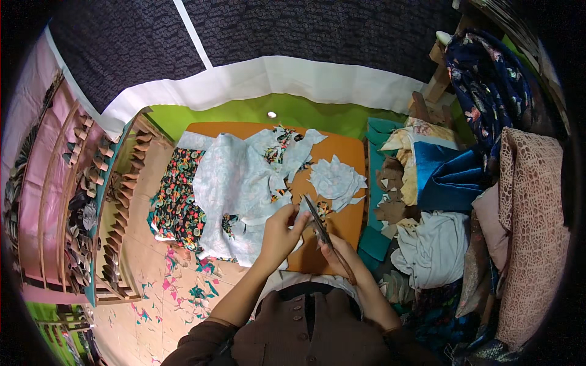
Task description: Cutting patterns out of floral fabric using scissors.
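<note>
My right hand [339,255] is closed round the handles of a pair of dark metal scissors [315,221], whose blades point up and away from me. Close beside the blades, the fingers of my left hand [281,235] pinch a pale piece of fabric, mostly hidden by the hand. A large cloth [229,168] with a whitish back lies over the orange table [345,145]; its other side shows a bright floral print on black [178,198]. Beyond the scissors sits a heap of cut whitish fabric pieces [336,180].
Wooden racks [113,226] with rows of shoe-shaped forms stand at the left. Colourful scraps [201,290] litter the floor. Folded and bundled fabrics crowd the right, including blue satin [448,177], white cloth [436,250] and a pink patterned roll [531,226]. A dark curtain [305,33] hangs behind.
</note>
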Tool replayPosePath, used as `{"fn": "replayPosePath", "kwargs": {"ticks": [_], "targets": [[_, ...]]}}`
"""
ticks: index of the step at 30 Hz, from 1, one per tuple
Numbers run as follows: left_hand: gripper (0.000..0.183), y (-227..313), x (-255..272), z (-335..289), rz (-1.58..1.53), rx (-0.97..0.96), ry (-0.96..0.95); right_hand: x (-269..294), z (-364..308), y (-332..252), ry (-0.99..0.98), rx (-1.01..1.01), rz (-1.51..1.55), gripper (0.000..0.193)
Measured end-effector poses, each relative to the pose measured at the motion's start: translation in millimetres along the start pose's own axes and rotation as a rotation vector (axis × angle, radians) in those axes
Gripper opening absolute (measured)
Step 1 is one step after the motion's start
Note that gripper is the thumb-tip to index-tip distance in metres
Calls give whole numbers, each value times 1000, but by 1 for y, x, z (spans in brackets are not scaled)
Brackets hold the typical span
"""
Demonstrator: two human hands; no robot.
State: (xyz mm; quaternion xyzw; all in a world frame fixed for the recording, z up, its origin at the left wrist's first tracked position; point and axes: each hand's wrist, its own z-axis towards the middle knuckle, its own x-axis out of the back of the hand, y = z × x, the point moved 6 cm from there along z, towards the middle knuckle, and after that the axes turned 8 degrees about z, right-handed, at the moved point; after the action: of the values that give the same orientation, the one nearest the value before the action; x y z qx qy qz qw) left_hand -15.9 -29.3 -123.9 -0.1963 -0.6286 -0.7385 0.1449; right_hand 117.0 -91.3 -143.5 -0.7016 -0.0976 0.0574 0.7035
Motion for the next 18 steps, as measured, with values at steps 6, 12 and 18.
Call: {"fn": "replayPosePath", "kwargs": {"ticks": [6, 12, 18], "targets": [[21, 0, -9, -5, -151, 198, -39, 1, -1, 12, -45, -64, 34, 42], [18, -3, -15, -10, -97, 177, -68, 0, -1, 2, 24, 0, 31, 44], [17, -3, -16, -10, -45, 103, -26, -5, -4, 18, -2, -226, 246, 54]]}}
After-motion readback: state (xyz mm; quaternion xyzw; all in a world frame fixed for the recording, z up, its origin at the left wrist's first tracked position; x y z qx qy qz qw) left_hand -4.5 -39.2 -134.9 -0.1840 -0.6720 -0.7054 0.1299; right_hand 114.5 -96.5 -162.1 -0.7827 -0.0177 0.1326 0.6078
